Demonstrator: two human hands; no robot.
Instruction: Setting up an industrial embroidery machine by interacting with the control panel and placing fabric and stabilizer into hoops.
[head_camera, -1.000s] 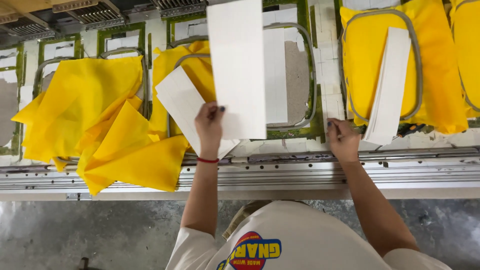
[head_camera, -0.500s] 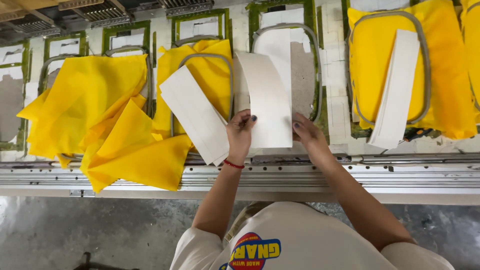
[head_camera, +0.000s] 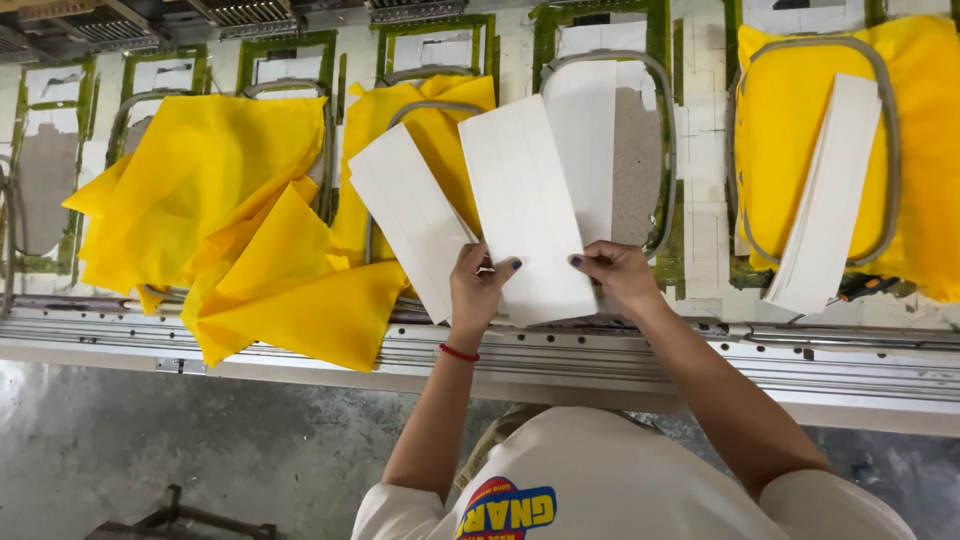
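Observation:
My left hand (head_camera: 478, 285) and my right hand (head_camera: 618, 275) both pinch the lower end of a long white backing sheet (head_camera: 524, 205), one at each edge. The sheet lies tilted over a grey oval hoop (head_camera: 664, 150) on the machine bed. A second white sheet (head_camera: 408, 215) rests slanted just left of it, touching my left hand, over yellow fabric (head_camera: 440, 120) in another hoop.
A loose pile of yellow fabric (head_camera: 250, 240) hangs over the metal front rail (head_camera: 700, 350) at left. At right, a stack of white sheets (head_camera: 825, 195) lies on hooped yellow fabric (head_camera: 800, 130). Green-edged frames (head_camera: 160, 75) line the back. Concrete floor below.
The white sheet came down from high over the bed to a low, tilted position. My right hand moved left from the rail onto the sheet's right edge. The view shifted right.

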